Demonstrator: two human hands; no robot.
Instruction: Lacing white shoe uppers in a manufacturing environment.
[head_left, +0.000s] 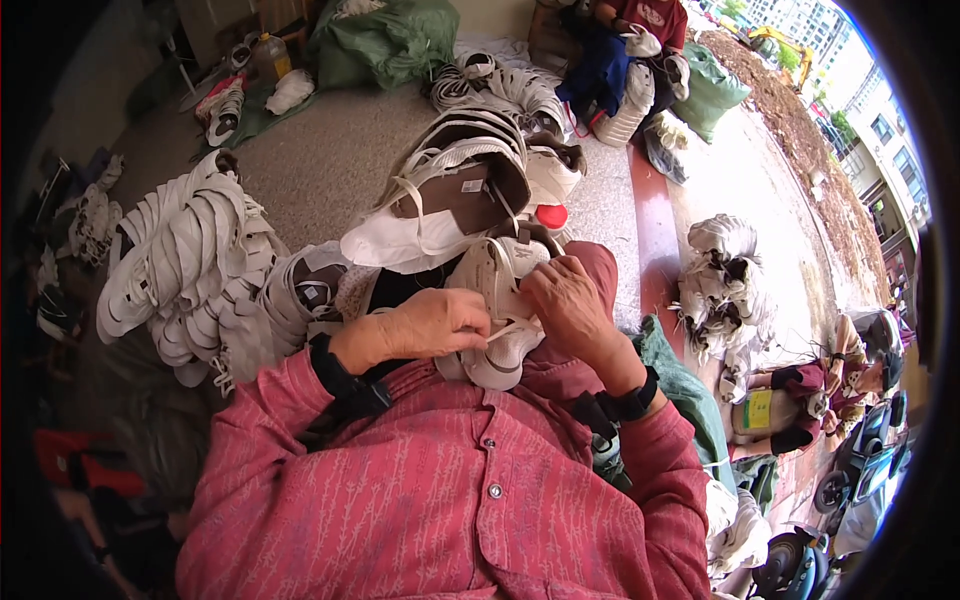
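A white shoe upper (507, 352) lies in my lap, toe toward me, its dark lining showing at the far end. My left hand (425, 325) is closed beside it, thumb and fingertips pinching a white shoelace (512, 329) that runs across the upper. On the other side my right hand (572, 300) grips the upper's right edge with bent fingers; whether a lace end is also in them is hidden. Just beyond sits a leaning stack of white shoe uppers (455, 195) with brown lining and loose laces.
More stacked uppers (185, 255) stand on the left, and another pile (725, 275) lies to the right. Green sacks (385, 45) rest at the back. One co-worker (640, 40) sits at the far right handling white pieces; another person (800, 400) sits at the right.
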